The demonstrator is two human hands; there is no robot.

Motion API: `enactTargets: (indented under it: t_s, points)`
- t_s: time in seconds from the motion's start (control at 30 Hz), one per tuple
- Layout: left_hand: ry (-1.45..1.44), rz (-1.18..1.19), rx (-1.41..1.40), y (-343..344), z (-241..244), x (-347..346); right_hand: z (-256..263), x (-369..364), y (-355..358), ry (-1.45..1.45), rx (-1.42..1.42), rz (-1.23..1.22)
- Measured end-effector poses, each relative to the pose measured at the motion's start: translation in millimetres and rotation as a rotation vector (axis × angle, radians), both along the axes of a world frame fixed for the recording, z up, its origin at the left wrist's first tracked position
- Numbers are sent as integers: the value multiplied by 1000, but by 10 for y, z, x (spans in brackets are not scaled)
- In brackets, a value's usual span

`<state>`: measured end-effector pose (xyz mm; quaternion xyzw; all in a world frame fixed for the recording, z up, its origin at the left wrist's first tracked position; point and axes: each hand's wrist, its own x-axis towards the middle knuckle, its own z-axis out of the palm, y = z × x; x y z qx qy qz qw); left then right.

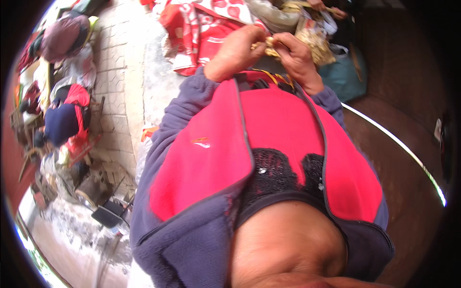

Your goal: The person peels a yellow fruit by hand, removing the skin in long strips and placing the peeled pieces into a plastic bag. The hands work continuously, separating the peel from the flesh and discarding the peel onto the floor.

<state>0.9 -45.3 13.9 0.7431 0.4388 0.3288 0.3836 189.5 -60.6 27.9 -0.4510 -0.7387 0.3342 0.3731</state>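
Observation:
My left hand [239, 52] and my right hand [297, 59] are close together in front of my waist, at the top of the view. Pinched between their fingers is a short piece of pale, straw-coloured plaited material [272, 48], mostly covered by the fingers. Just beyond my right hand hangs a bundle of straw-coloured strips [318, 48], its exact material unclear. A red and white patterned cloth [212, 39] lies beyond my left wrist.
Another person's hand [338, 13] is at the top right, near a pale sack [273, 16]. A teal bag [342, 77] stands right of my right wrist. To the left, several people sit along a paved walkway [111, 72], one on a red plastic chair [81, 149].

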Motion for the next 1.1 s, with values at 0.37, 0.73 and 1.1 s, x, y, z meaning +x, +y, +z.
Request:
enactTargets:
  t_s: [0.37,0.73,1.1]
  points:
    - [-60,49,-122,-101,-229,53,-185,-43,-138,152,-329,-35]
    - [157,132,285,-157,-343,146,-263,-57,18,328,-592,-15]
    - [289,124,424,-167,-310,164,-702,161,51,830,-981,-43]
